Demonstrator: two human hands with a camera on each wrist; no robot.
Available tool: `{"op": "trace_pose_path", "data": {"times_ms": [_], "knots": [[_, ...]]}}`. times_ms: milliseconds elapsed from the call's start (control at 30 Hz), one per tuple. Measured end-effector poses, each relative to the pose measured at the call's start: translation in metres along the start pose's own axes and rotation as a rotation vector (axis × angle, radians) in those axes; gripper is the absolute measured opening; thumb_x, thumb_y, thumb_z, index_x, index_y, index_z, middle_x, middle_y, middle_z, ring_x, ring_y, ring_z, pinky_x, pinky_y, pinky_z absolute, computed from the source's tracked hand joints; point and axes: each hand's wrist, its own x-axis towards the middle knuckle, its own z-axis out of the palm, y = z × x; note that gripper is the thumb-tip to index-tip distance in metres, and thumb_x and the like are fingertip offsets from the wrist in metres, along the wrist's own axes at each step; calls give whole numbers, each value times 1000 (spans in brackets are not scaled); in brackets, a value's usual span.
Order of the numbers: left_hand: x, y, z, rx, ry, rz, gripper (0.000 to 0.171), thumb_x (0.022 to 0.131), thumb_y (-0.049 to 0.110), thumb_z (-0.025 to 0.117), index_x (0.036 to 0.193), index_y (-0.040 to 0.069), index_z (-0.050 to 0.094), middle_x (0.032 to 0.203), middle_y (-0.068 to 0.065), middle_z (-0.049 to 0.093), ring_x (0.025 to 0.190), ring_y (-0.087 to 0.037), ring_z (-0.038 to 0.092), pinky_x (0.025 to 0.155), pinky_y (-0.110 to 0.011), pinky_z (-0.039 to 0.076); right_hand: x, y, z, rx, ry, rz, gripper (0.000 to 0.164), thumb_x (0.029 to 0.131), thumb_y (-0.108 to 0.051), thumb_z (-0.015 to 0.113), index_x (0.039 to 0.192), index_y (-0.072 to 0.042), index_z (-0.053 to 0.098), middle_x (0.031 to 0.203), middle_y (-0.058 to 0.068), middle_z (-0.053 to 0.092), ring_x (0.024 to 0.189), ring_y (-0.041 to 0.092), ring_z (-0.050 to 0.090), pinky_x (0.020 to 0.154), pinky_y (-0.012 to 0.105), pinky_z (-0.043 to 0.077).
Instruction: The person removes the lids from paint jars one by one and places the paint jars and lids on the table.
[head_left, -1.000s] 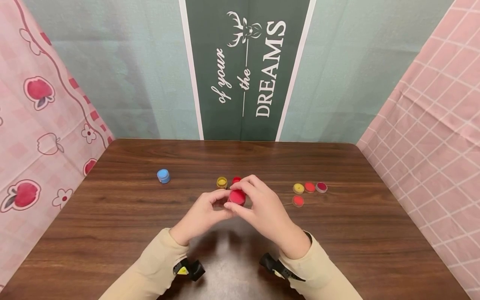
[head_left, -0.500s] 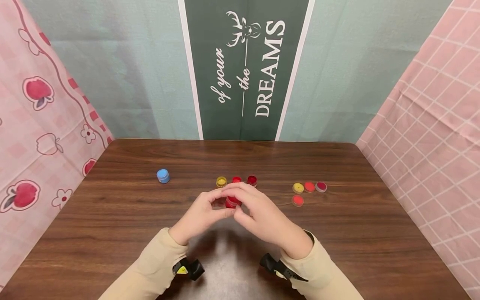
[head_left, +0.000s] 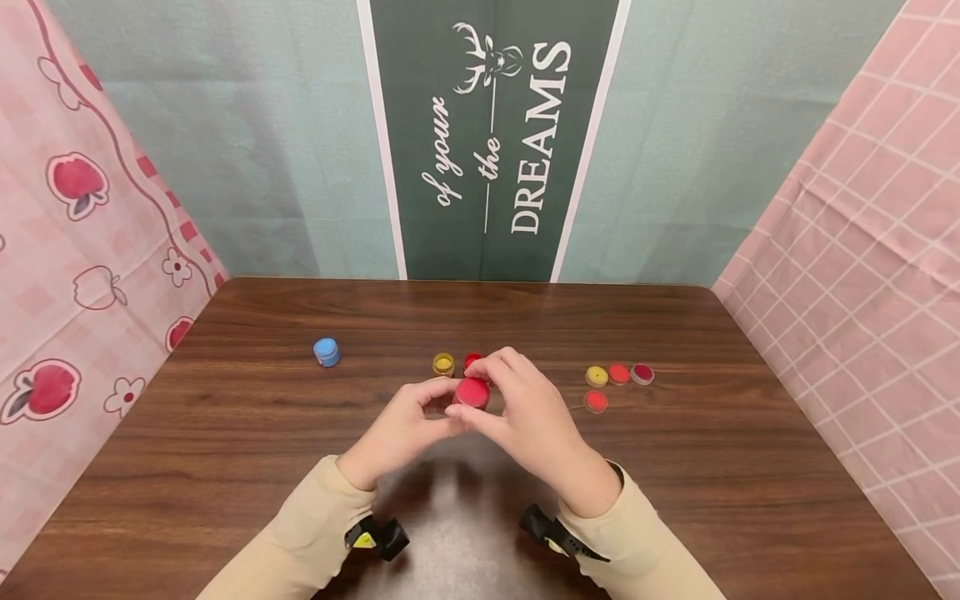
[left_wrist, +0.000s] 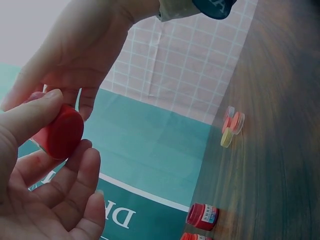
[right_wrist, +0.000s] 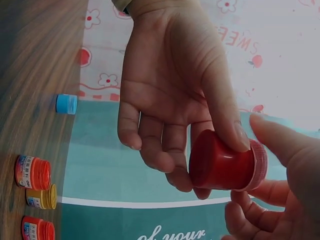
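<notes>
Above the middle of the table, my left hand (head_left: 402, 429) grips the body of a small red paint jar (right_wrist: 215, 162) between thumb and fingers. The jar is tilted in the left wrist view, its red base facing the camera. On the jar's other end sits a ridged red lid (right_wrist: 258, 165). My right hand (head_left: 528, 417) pinches that lid's edge with thumb and fingertips. Behind the hands stand an uncapped yellow paint jar (head_left: 443, 364) and a red paint jar (head_left: 472, 360), the latter partly covered by the right fingers. A dark red jar (left_wrist: 202, 216) shows in the left wrist view.
Loose lids lie right of the hands: a yellow lid (head_left: 596, 377), a dark red lid (head_left: 642, 374) and two orange-red ones. A capped blue paint jar (head_left: 326, 352) stands at the left on the brown table (head_left: 225, 433). Fabric hangs around the sides and back.
Half a second ago my right hand was turned with its fingers over the jar, covering the lid. It has turned back, and the lid's top shows again. The left hand stays put.
</notes>
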Motion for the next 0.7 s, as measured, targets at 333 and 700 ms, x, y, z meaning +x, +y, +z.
{"op": "trace_pose_path", "data": {"times_ms": [333,700], "knots": [[-1,-1,-1,47,-1,-14,33,83,11,70,115,5,63,109,-4,63,94,-19,58,85,-34,49,0,0,-1,79,-94,-53,24,79,-11,67,103,-11,64,103,-2,55,88,9,51,72,23,47],[0,-3,0,-4,3,18,31,82,8,71,112,3,64,107,-6,65,94,-18,62,84,-33,50,-1,-2,-5,246,-172,-115,16,87,-1,51,95,-11,61,128,2,53,119,15,47,93,34,41]]}}
